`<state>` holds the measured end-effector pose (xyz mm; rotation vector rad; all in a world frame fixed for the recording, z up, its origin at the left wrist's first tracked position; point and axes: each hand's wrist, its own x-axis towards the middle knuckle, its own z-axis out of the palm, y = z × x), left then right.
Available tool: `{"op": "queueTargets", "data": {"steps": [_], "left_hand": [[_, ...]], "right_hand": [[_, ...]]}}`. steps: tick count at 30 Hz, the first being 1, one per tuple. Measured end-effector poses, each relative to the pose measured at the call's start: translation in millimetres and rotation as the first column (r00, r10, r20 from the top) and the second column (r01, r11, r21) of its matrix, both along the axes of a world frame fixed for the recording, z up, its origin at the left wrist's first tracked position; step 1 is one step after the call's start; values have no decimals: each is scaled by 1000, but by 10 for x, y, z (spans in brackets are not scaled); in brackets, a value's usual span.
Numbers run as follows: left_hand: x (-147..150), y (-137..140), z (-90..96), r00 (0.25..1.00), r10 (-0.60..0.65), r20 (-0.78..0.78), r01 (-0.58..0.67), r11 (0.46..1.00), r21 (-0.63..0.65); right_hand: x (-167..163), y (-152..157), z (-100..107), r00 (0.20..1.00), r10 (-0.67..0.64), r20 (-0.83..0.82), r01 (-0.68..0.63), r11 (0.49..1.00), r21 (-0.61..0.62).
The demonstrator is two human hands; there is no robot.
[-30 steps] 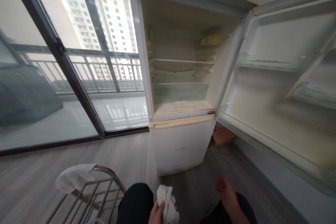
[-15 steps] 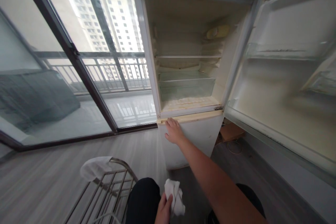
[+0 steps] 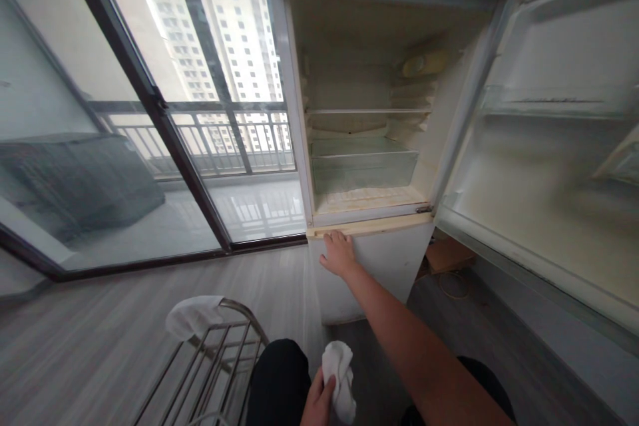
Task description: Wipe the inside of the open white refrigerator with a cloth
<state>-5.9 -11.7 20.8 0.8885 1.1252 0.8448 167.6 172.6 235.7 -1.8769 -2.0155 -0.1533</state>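
An old white fridge (image 3: 299, 113) stands with its upper door (image 3: 549, 166) swung wide to the right. Inside are a bare shelf and a clear drawer (image 3: 364, 170). My right hand (image 3: 339, 254) reaches forward, fingers hooked over the top edge of the lower fridge door (image 3: 384, 266), which is shut. My left hand (image 3: 317, 403) is low by my knee, closed on a crumpled white cloth (image 3: 339, 373).
A metal wire rack (image 3: 219, 359) stands at the lower left with another white cloth (image 3: 192, 316) draped on its corner. A glass sliding door (image 3: 150, 100) with a dark frame is on the left. A cardboard box (image 3: 449, 254) and a cable lie beside the fridge's base.
My right hand came up from below the frame and settled on the top edge of the lower fridge door. The view drew slightly closer to the fridge. The left hand kept the cloth.
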Motion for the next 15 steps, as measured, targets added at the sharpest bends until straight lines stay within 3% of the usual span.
{"op": "queueTargets", "data": {"steps": [4,11,15], "left_hand": [[29,-13,-58,998,-53,-40,53,999,-3],[-11,17,-411,963,-209,-171,215,976,19],[-50,84,-457,951,-254,-175,265,964,38]], "right_hand": [[-43,35,65,999,-32,9,33,999,-20],[-82,69,86,998,-66,-21,65,997,-36],[-82,72,100,997,-78,-14,77,996,-54]]}}
